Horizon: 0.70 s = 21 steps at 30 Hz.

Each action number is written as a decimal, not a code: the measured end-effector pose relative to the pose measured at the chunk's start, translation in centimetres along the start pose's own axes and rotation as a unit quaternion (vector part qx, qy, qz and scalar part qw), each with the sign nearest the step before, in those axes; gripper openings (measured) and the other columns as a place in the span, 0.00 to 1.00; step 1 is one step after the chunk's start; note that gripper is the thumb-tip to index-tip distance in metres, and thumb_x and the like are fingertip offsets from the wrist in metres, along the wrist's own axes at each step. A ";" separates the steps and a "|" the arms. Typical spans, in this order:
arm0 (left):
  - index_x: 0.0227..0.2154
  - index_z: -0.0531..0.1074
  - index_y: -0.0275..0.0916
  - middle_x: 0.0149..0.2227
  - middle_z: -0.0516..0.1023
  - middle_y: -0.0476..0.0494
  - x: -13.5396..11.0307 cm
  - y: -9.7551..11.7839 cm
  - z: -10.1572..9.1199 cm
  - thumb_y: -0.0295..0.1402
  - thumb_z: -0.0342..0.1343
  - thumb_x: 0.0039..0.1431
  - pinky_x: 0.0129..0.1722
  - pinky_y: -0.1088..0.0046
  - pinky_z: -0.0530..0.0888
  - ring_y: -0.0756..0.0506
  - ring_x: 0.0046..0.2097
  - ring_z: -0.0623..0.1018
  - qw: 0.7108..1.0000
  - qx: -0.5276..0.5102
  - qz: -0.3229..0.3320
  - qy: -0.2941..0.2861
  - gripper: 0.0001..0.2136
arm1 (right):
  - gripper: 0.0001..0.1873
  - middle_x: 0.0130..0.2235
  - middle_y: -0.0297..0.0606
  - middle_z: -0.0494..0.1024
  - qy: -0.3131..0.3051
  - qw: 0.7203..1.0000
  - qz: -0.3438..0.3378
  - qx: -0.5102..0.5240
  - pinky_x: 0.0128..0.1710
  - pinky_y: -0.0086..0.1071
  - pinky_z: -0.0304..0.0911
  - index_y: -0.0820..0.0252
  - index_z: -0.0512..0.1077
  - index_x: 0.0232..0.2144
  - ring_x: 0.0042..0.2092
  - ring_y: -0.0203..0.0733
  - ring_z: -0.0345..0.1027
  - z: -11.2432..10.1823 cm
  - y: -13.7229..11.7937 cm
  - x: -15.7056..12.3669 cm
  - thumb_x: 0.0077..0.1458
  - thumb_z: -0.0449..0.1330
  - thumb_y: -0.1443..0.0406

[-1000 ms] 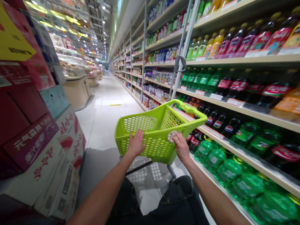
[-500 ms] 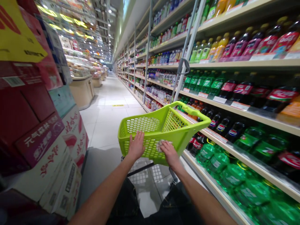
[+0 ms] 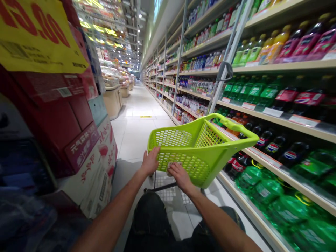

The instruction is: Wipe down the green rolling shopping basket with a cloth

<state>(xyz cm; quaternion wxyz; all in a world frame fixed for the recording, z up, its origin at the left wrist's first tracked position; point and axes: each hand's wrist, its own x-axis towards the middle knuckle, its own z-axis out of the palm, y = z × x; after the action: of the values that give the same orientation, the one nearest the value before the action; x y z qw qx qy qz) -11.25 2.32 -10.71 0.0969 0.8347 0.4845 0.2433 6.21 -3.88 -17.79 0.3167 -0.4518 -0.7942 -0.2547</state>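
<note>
A lime-green mesh shopping basket [image 3: 223,150] on a wheeled frame stands in the aisle just in front of me. My left hand [image 3: 149,162] grips its near left corner, thumb up at the rim and fingers round the edge. My right hand [image 3: 180,176] presses a small pale cloth [image 3: 170,164] against the basket's near wall, low down; the fingers cover most of the cloth. My dark trousers [image 3: 152,220] show below my arms.
Long shelves [image 3: 283,120] of soft-drink bottles run close along the right. Stacked red and white cartons [image 3: 86,150] under a yellow price sign [image 3: 36,38] stand close on the left. A tiled aisle [image 3: 139,122] stretches ahead. A slanted metal rail [image 3: 223,75] leans on the shelving.
My right hand slid the cloth leftward and lower along the basket's near wall. My left hand shifted from the wall to the left corner. The view swung left, so the basket sits further right.
</note>
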 end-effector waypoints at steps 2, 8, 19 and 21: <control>0.56 0.52 0.38 0.54 0.67 0.43 0.6 -0.9 -0.6 0.18 0.41 0.41 0.58 0.55 0.53 0.45 0.56 0.64 0.995 -0.093 -0.025 -0.009 0.34 | 0.14 0.47 0.39 0.73 0.005 1.000 0.000 0.009 0.51 0.40 0.59 0.58 0.71 0.41 0.57 0.42 0.55 0.3 -0.9 1.4 0.57 0.49 0.70; 0.58 0.46 0.38 0.49 0.72 0.47 2.4 -2.8 -0.4 0.16 0.41 0.40 0.49 0.71 0.68 0.50 0.50 0.71 0.929 -0.356 -0.097 0.015 0.37 | 0.14 0.50 0.40 0.70 0.046 0.999 -0.002 -0.009 0.54 0.45 0.55 0.61 0.70 0.44 0.58 0.47 0.52 1.3 -1.6 7.4 0.57 0.50 0.70; 0.56 0.52 0.35 0.51 0.70 0.44 0.9 -0.6 -1.6 0.15 0.42 0.42 0.54 0.69 0.61 0.49 0.52 0.69 0.994 -0.097 -0.046 -0.004 0.34 | 0.16 0.50 0.41 0.70 0.045 0.999 -0.008 0.000 0.55 0.45 0.55 0.61 0.69 0.45 0.60 0.44 0.48 0.2 -0.3 3.4 0.57 0.48 0.73; 0.56 0.53 0.36 0.52 0.69 0.43 0.7 -0.2 -1.3 0.16 0.42 0.42 0.55 0.67 0.59 0.49 0.53 0.67 0.998 -0.054 -0.036 -0.001 0.33 | 0.17 0.51 0.43 0.69 0.059 0.998 0.009 -0.011 0.56 0.46 0.53 0.61 0.68 0.45 0.61 0.44 0.45 -0.6 0.7 3.7 0.57 0.47 0.74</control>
<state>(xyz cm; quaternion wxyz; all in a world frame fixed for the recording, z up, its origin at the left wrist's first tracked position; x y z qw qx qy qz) -11.75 2.96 -9.43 0.1513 0.8103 0.5006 0.2645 5.53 -1.92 -14.65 0.3603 -0.4466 -0.7670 -0.2873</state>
